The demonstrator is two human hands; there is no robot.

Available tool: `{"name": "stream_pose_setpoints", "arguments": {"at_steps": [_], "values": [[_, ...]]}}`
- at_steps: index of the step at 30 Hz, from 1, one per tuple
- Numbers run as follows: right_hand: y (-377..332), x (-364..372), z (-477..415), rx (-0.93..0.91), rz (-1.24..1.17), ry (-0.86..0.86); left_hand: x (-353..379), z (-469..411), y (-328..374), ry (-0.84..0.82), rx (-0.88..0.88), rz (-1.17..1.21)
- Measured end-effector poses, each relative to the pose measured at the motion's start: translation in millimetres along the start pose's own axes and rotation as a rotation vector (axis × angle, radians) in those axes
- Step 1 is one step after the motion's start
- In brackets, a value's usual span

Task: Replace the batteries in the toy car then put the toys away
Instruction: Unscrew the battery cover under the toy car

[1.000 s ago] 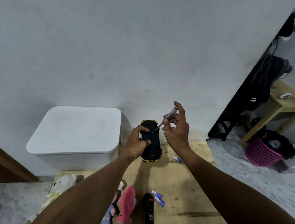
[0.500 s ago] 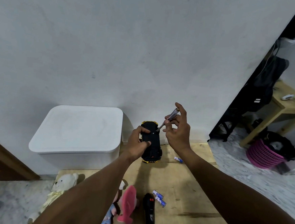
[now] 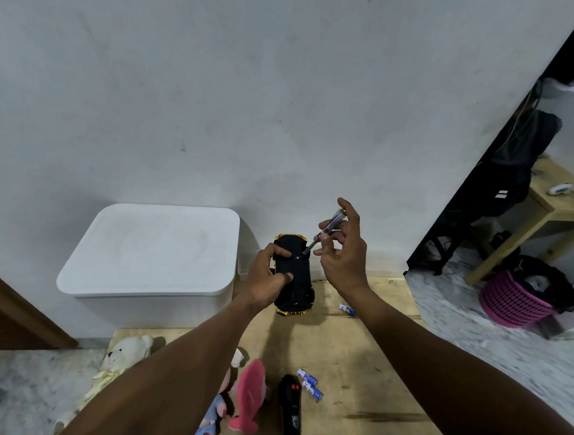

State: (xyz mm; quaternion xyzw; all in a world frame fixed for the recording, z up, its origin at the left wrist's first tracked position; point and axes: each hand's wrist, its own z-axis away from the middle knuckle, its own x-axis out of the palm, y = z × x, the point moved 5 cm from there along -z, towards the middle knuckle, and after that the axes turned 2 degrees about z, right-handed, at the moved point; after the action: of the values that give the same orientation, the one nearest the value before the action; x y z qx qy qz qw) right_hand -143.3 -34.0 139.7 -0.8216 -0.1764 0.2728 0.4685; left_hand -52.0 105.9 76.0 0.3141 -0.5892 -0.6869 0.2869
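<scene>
My left hand [image 3: 267,277] grips a black and yellow toy car [image 3: 296,280], held up with its black underside facing me. My right hand [image 3: 343,252] holds a small screwdriver [image 3: 324,232] with a clear handle; its tip touches the car's underside near the far end. Two blue and white batteries [image 3: 309,384] lie on the wooden board below, beside a black remote control [image 3: 290,410]. Another battery [image 3: 346,309] lies further back on the board.
A white lidded storage box [image 3: 152,254] stands against the wall at left. Soft toys lie near me: a pink fish [image 3: 247,396], a doll [image 3: 211,420], a cream bear [image 3: 120,355]. A pink basket [image 3: 509,300] and a wooden side table [image 3: 550,217] stand at right.
The camera has tilted slightly. My right-hand fingers have shifted on the screwdriver handle, as in turning it. The car stays held in my left hand.
</scene>
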Motion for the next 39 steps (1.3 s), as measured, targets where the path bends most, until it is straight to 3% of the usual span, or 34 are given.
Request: {"name": "stream_pose_setpoints", "arguments": {"at_steps": [39], "values": [[1.6, 1.6, -1.1, -0.02, 0.098, 0.014, 0.1, 0.0, 3.8, -0.005, -0.007, 0.018]]}}
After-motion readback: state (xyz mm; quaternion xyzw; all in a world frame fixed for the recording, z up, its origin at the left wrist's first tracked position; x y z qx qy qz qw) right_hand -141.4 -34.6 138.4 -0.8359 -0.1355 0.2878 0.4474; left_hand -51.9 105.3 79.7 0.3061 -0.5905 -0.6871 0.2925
